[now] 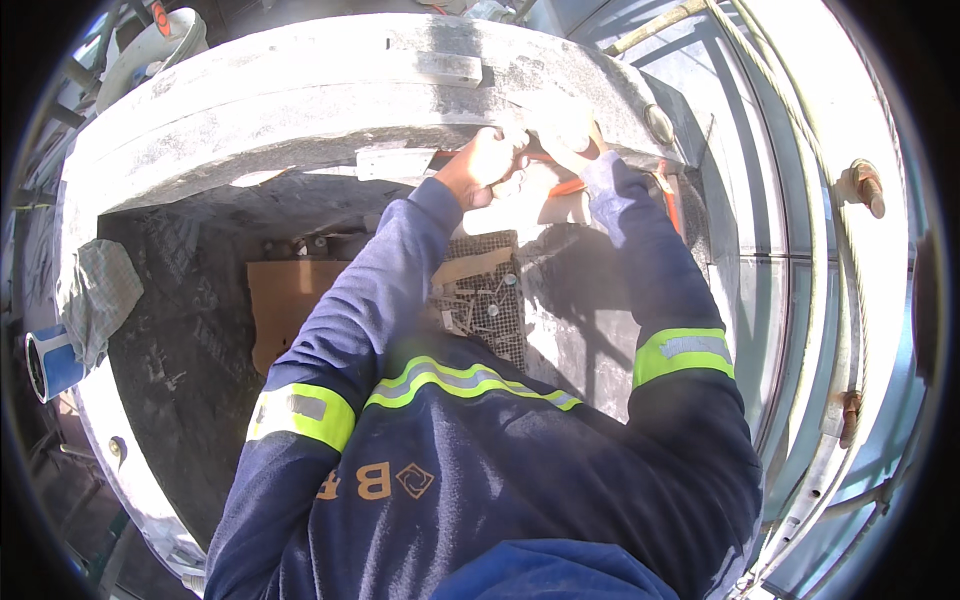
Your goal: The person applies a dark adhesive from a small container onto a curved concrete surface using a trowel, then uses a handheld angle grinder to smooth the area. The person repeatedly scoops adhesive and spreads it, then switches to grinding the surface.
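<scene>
My left hand is at the inner edge of a curved, whitish ledge, its fingers curled closed. What they hold, if anything, cannot be made out. Just to its right, my right hand reaches over the same ledge. Glare washes out its fingers, so their pose is unclear. Beneath the hands shows a bright orange strip, partly hidden. A light, flat block sits against the ledge left of my left hand. Both arms wear dark blue sleeves with yellow reflective bands.
Below the ledge lie a brown board and a grid mat with scraps on it. A checked cloth and a blue container are at left. A whitish bucket stands far left. Ropes and pipes run along the right.
</scene>
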`<state>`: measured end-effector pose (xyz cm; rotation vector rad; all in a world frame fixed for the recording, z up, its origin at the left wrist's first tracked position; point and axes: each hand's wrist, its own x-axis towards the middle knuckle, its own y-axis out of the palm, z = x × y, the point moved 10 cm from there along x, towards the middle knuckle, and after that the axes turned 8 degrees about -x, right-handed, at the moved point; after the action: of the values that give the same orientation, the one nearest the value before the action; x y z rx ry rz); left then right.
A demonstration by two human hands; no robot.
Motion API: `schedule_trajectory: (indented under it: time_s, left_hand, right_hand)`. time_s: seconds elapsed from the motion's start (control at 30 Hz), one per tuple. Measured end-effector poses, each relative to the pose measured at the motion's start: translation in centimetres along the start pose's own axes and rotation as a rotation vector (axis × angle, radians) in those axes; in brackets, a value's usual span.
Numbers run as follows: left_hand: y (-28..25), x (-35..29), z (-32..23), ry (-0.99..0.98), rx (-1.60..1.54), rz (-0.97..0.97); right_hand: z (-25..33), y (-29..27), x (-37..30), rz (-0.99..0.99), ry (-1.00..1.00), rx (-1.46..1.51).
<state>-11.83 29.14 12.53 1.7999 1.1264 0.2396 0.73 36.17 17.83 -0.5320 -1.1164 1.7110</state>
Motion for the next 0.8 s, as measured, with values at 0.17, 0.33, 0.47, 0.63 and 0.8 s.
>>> schedule_trajectory:
  time_s: [0.17,0.33,0.47,0.63,0.8]
  left_hand:
    - [-0.1,0.8,-0.3,0.027,0.069,0.038]
    - [-0.3,0.2,-0.4,0.007,0.022,-0.034]
    - [-0.6,0.4,-0.3,0.017,0.061,0.012]
    - [-0.6,0.7,-0.3,0.019,0.088,-0.018]
    - [0.2,0.4,-0.7,0.039,0.109,-0.017]
  right_hand:
    - [3.5,-1.3,-2.9,0.065,-0.100,-0.067]
    - [2.2,-0.7,-1.4,0.054,-0.079,-0.057]
    - [3.3,-0.4,0.3,0.037,-0.095,-0.067]
    - [-1.2,0.0,1.7,-0.067,-0.027,-0.036]
    - [5.3,-3.5,-0.9,-0.369,-0.346,-0.262]
